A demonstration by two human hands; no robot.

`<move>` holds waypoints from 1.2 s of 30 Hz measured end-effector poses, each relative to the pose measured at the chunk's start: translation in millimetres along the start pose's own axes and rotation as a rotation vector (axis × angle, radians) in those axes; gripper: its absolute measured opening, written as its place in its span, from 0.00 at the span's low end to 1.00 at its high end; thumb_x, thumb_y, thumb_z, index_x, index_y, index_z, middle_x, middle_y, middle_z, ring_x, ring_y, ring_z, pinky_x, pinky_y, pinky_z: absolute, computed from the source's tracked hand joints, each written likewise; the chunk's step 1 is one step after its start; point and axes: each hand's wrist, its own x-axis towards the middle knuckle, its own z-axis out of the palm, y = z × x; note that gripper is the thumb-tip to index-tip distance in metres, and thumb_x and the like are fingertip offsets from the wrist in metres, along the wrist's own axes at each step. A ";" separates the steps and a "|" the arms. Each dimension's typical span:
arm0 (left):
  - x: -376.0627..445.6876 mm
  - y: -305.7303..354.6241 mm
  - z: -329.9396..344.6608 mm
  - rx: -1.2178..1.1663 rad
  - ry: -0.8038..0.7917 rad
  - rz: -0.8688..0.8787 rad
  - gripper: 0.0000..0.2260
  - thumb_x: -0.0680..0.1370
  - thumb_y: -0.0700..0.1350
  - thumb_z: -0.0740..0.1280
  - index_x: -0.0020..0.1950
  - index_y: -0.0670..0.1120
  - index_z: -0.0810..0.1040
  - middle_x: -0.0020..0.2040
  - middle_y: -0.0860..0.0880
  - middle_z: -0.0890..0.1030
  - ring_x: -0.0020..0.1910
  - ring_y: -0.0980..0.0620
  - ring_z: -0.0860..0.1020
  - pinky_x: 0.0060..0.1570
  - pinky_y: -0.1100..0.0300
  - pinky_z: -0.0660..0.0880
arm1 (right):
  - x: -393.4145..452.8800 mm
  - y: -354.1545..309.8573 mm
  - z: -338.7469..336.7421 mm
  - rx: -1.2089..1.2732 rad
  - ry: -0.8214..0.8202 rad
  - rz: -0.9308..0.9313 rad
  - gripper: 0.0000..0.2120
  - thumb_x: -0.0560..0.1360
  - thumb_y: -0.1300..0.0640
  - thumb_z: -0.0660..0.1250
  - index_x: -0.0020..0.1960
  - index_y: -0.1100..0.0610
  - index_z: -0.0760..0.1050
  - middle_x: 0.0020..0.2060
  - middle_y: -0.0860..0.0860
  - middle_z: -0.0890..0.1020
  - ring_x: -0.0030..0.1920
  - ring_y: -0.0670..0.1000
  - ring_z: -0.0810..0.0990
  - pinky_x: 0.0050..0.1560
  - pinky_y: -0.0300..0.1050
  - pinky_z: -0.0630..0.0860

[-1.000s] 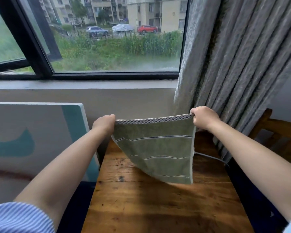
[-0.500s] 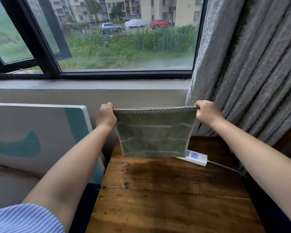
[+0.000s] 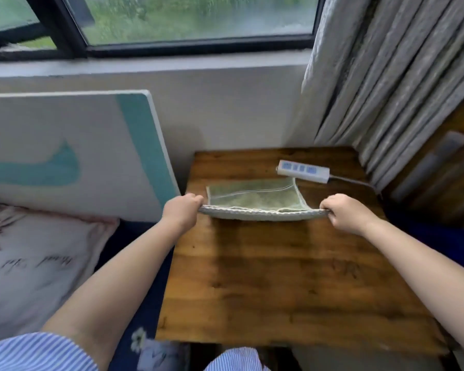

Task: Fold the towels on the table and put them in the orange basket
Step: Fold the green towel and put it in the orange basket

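Wooden tabletop (image 3: 292,285) beside grey curtain (image 3: 381,76), green towel (image 3: 255,200) draped over its far half, near edge pinched taut between left hand (image 3: 182,211) and right hand (image 3: 346,213), white power strip (image 3: 303,171) just behind

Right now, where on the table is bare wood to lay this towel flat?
The whole near half of the wooden table, between the forearms, is bare. The far end is crowded: the green towel, gripped by the left hand and right hand, and the power strip.
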 end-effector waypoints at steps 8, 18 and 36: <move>-90.6 8.2 101.1 0.127 -0.316 0.155 0.14 0.75 0.33 0.58 0.58 0.45 0.72 0.56 0.46 0.77 0.55 0.45 0.75 0.44 0.56 0.72 | -107.4 -51.5 110.1 -0.261 -0.332 0.026 0.12 0.74 0.62 0.57 0.55 0.57 0.74 0.55 0.53 0.77 0.58 0.53 0.73 0.52 0.45 0.70; -132.0 3.2 171.1 0.131 -0.594 0.178 0.14 0.76 0.36 0.58 0.59 0.44 0.73 0.57 0.45 0.75 0.56 0.45 0.74 0.48 0.56 0.73 | -143.8 -79.9 167.0 -0.299 -0.564 0.079 0.18 0.74 0.63 0.56 0.63 0.57 0.70 0.60 0.54 0.74 0.60 0.55 0.71 0.57 0.47 0.69; 80.4 18.3 132.3 -0.196 -0.307 -0.271 0.12 0.80 0.42 0.53 0.59 0.42 0.71 0.56 0.43 0.77 0.53 0.43 0.75 0.41 0.54 0.71 | 96.7 5.7 126.2 0.387 -0.087 0.649 0.15 0.77 0.53 0.61 0.51 0.62 0.79 0.52 0.60 0.80 0.58 0.61 0.74 0.55 0.50 0.72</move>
